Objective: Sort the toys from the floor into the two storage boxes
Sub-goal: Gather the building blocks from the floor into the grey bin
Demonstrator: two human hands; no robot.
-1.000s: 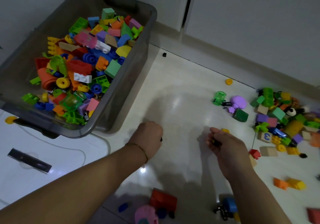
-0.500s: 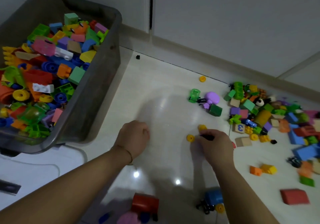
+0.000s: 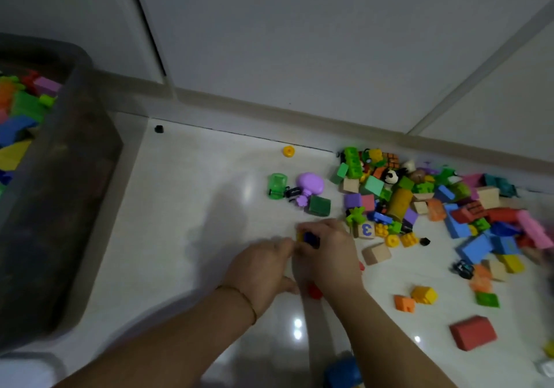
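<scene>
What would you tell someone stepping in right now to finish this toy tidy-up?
Right hand: fingers curled round small blue and yellow pieces.
Left hand: reaches to the same pieces; its grip is too blurred to tell.
Grey storage box, at left, already holds many blocks. It is the only box in view.
Left to sort: the big toy pile at right, plus strays: yellow ring, clear green toy, purple toy, red block.
</scene>
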